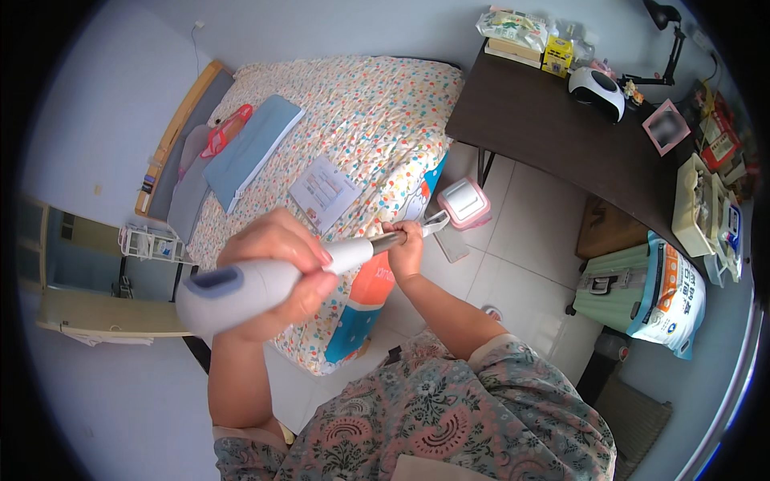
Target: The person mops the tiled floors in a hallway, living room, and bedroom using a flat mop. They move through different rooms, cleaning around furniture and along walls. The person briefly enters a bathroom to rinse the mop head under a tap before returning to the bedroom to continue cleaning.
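Observation:
A long-handled flat mop (345, 254) with a thick white and grey grip slants away from me toward the floor. My left hand (277, 248) is closed around the thick upper grip, close to the camera. Farther down, my right hand (407, 247) wraps around the metal pole. The mop's narrow grey head (453, 245) lies on the tiles beside the bed, beyond my right hand. Just past it on the floor is a pink and white box (464, 202). My right hand partly hides the lower pole.
To the left stands a bed (361, 96) bearing a blue pillow (255, 148), a red strapped item (227, 131) and a printed sheet (324, 192). A dark desk (545, 120) fills the far right. Below it are a green suitcase (613, 284) and a large bag (672, 297).

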`<action>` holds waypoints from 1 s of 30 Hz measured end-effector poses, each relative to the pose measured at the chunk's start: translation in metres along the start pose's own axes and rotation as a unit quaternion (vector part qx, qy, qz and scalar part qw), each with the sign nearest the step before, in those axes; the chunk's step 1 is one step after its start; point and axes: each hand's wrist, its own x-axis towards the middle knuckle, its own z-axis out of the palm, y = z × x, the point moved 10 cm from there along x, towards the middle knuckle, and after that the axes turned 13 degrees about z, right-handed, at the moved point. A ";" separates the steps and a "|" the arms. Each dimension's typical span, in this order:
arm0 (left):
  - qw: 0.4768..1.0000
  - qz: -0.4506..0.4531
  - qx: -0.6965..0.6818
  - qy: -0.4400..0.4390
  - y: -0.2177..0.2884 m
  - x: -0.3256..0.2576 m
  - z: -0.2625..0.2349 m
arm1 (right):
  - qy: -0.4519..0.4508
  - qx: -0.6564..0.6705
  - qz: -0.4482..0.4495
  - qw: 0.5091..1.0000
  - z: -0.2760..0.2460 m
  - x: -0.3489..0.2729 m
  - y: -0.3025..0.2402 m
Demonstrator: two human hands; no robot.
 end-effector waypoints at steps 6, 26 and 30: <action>0.989 0.078 -0.088 -0.094 0.012 0.012 0.015 | 0.023 -0.013 -0.022 0.999 -0.015 -0.013 -0.006; 0.996 0.086 -0.039 -0.004 0.018 0.012 -0.026 | -0.095 -0.052 -0.068 0.992 0.008 -0.027 -0.028; 0.986 0.027 -0.075 0.143 -0.034 0.003 -0.024 | -0.174 -0.098 -0.033 0.979 0.033 0.010 -0.028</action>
